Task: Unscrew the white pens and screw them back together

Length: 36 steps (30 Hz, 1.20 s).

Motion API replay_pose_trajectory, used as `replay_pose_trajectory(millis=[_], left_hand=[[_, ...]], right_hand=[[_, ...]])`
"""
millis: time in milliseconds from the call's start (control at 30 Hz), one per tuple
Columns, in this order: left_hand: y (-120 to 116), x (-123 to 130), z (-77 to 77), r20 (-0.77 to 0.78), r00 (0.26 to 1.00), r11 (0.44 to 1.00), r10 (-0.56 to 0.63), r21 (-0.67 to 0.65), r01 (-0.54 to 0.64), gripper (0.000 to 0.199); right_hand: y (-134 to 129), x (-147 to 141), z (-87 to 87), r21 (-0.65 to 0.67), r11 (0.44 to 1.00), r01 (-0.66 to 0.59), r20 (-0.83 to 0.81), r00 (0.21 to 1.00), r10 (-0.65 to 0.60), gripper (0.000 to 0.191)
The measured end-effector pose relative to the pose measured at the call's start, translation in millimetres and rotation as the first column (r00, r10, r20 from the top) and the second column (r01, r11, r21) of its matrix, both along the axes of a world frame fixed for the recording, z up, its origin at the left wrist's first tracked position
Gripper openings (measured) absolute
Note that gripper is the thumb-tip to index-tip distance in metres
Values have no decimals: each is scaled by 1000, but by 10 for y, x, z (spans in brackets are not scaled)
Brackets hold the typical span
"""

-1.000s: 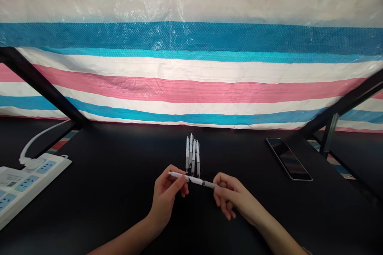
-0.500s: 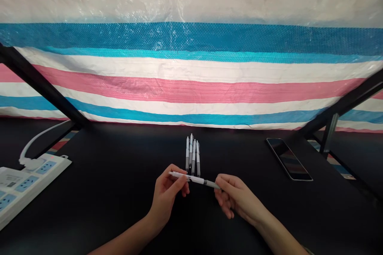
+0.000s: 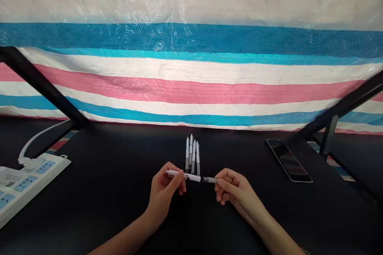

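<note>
One pink, white and blue striped tarpaulin [image 3: 191, 63] hangs behind a black tabletop [image 3: 98, 143], which bears a white power strip [image 3: 30, 179] at left and a dark-screened smartphone [image 3: 289, 160] at right. Four white retractable pens [image 3: 192, 155] lie side by side at centre, almost touching. Just before their tips, a fifth pen [image 3: 193, 177] lies crosswise, gripped near opposite ends by the left hand [image 3: 164, 193] and right hand [image 3: 239, 189], each pinching it between thumb and fingertips [image 3: 218, 181], the remaining fingers loosely curled.
</note>
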State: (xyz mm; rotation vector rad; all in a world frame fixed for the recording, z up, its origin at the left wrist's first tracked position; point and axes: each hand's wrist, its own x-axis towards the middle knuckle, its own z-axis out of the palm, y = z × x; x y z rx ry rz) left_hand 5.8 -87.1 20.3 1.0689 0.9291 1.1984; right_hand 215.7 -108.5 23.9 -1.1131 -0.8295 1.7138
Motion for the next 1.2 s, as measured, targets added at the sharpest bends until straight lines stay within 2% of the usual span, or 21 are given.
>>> replay_pose_trajectory(millis=[233,633,867,967,1067,1200], left_hand=[[46,-37,31,49,998,999,44,11,-45,14],[47,-62,23,101,992,997,79,3,-80,14],[16,-20,-5,49,999,1000,13,-4,-13,15],[-9,8,-33,23,1000,1000,-13,-10,14,16],[-19,17,-49,19,999,1000,-28,-8,28,16],[-23,15,-48,20,998,998,-62,-4,62,13]], right_hand=[[3,30,-27,13,993,114,-48,992,-113,26],[0,47,-44,20,983,184,-44,982,-183,22],[-31,-39,-12,67,997,50,-26,998,-48,23],[-49,-80,-18,144,989,-30,67,998,20,25],[-61,-93,-46,204,976,-72,171,985,37,28],[-61,-63,-88,175,980,-97,275,960,46,33]])
